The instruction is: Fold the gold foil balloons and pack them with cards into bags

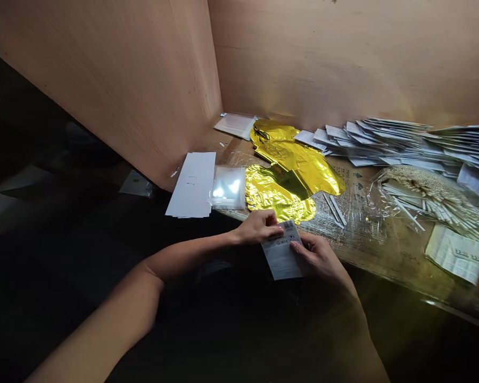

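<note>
A flat white packet (pixel 283 261) with a barcode and small printed symbols is held in front of the table edge. My left hand (pixel 259 227) pinches its upper left edge, thumb on the printed face. On its right side, my right hand (pixel 317 254) grips it with the thumb across the front and the fingers behind, out of sight. Just beyond the hands lie shiny gold foil balloons (pixel 303 165), flat and overlapping. To their left are a stack of clear plastic sleeves (pixel 228 187) and a pile of long white paper cards (pixel 191 185).
Many folded printed packets (pixel 383 141) lean in a row along the back wooden panel (pixel 343 58). A bag of white paper straws (pixel 443 199) lies at right, near a printed leaflet (pixel 457 255). Loose straws (pixel 335 210) rest mid-table. Another wooden panel (pixel 143 80) rises at left.
</note>
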A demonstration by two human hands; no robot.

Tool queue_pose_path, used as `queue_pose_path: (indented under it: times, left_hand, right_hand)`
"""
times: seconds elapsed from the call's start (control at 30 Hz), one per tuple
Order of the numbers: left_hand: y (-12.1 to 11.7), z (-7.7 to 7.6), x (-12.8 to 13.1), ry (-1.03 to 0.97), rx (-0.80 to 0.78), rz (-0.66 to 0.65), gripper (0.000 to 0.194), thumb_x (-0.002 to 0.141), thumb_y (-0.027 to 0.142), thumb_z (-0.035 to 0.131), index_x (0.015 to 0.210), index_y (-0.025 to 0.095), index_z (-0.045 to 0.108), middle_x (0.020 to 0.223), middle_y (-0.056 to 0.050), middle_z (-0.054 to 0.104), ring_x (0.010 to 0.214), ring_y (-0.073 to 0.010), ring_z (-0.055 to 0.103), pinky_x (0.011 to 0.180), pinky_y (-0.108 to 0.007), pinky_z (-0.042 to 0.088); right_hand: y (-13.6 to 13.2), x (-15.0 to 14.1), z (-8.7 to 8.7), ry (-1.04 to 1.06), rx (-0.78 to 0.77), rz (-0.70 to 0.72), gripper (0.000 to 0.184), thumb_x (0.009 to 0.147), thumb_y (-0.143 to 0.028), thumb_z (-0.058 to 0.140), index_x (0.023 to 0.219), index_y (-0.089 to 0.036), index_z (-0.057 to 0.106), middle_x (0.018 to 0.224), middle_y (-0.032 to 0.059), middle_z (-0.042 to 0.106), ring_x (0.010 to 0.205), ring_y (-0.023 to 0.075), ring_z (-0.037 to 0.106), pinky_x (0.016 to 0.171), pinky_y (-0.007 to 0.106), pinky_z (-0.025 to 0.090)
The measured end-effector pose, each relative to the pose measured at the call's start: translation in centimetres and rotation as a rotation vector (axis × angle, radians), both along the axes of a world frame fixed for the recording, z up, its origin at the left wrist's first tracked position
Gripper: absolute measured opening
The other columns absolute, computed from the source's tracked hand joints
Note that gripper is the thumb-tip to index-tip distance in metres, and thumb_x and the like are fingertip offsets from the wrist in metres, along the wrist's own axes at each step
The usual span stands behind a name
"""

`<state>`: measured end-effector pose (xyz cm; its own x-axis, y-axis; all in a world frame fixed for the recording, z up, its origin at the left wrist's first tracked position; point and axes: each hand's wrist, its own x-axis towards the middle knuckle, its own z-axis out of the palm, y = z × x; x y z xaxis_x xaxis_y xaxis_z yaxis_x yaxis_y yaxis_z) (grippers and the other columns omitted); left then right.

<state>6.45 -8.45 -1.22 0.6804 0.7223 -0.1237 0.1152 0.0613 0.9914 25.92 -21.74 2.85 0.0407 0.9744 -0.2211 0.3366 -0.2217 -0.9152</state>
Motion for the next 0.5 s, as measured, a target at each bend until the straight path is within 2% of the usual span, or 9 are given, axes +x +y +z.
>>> queue_pose_path:
  times: [0.07, 0.13, 0.23, 0.3, 0.37, 0.43, 0.5]
  left_hand:
    - [-0.6, 0.0, 0.4, -0.070, -0.039, 0.123, 0.046, 0.076, 0.054, 0.087, 0.093, 0.016, 0.066, 0.074, 0.001, 0.066, 0.065, -0.0113, 0.058, 0.060, -0.022, 0.043]
    - [-1.2, -0.5, 1.1, -0.182, -0.172, 0.190, 0.053, 0.081, 0.059, 0.083, 0.106, 0.016, 0.068, 0.085, -0.004, 0.074, 0.072, -0.0150, 0.066, 0.067, -0.026, 0.052]
    - [-1.3, -1.9, 2.3, -0.325, -0.252, 0.268, 0.054, 0.081, 0.061, 0.083, 0.104, 0.013, 0.071, 0.097, -0.010, 0.078, 0.081, -0.0187, 0.072, 0.076, -0.031, 0.058]
    - [-0.8, -2.8, 3.0, -0.358, -0.248, 0.340, 0.053, 0.076, 0.059, 0.088, 0.097, 0.012, 0.072, 0.092, -0.009, 0.079, 0.077, -0.0180, 0.072, 0.073, -0.030, 0.059]
    - [0.0, -3.2, 3.5, -0.359, -0.279, 0.350, 0.053, 0.071, 0.056, 0.092, 0.093, 0.012, 0.073, 0.087, -0.008, 0.079, 0.073, -0.0177, 0.072, 0.069, -0.030, 0.059]
    - [0.8, -3.2, 3.7, -0.364, -0.340, 0.333, 0.053, 0.069, 0.054, 0.094, 0.093, 0.011, 0.074, 0.085, -0.008, 0.079, 0.072, -0.0184, 0.073, 0.069, -0.032, 0.061]
    - [1.3, -2.9, 3.8, -0.387, -0.403, 0.336, 0.054, 0.069, 0.054, 0.094, 0.095, 0.012, 0.073, 0.085, -0.008, 0.079, 0.071, -0.0193, 0.073, 0.071, -0.034, 0.063]
  right_hand:
    - [-0.2, -1.2, -0.8, 0.005, 0.074, -0.153, 0.037, 0.094, -0.054, 0.067, 0.081, -0.020, 0.071, 0.083, 0.0053, 0.071, 0.078, 0.0254, 0.065, 0.066, 0.032, 0.052]
    - [-0.1, -2.1, -1.7, 0.061, 0.125, -0.283, 0.036, 0.096, -0.056, 0.064, 0.090, -0.021, 0.070, 0.085, 0.0059, 0.072, 0.078, 0.0252, 0.066, 0.066, 0.033, 0.053]
    - [1.3, -0.8, -3.1, 0.032, 0.198, -0.425, 0.038, 0.097, -0.057, 0.063, 0.114, -0.023, 0.066, 0.089, 0.0061, 0.073, 0.074, 0.0235, 0.065, 0.068, 0.034, 0.055]
    - [2.8, 2.2, -3.6, -0.237, 0.238, -0.566, 0.037, 0.100, -0.053, 0.057, 0.114, -0.020, 0.067, 0.092, 0.0090, 0.073, 0.075, 0.0237, 0.065, 0.072, 0.036, 0.054]
    - [4.4, 6.0, -3.9, -0.652, 0.177, -0.628, 0.034, 0.102, -0.046, 0.053, 0.098, -0.018, 0.071, 0.102, 0.0166, 0.073, 0.090, 0.0285, 0.067, 0.083, 0.040, 0.052]
    - [5.7, 9.1, -4.0, -0.941, 0.012, -0.542, 0.032, 0.102, -0.039, 0.054, 0.099, -0.014, 0.073, 0.114, 0.0232, 0.072, 0.103, 0.0337, 0.067, 0.089, 0.043, 0.049]
    - [6.5, 10.5, -4.0, -1.044, -0.105, -0.443, 0.029, 0.102, -0.032, 0.054, 0.107, -0.010, 0.072, 0.118, 0.0269, 0.071, 0.105, 0.0361, 0.068, 0.089, 0.044, 0.048]
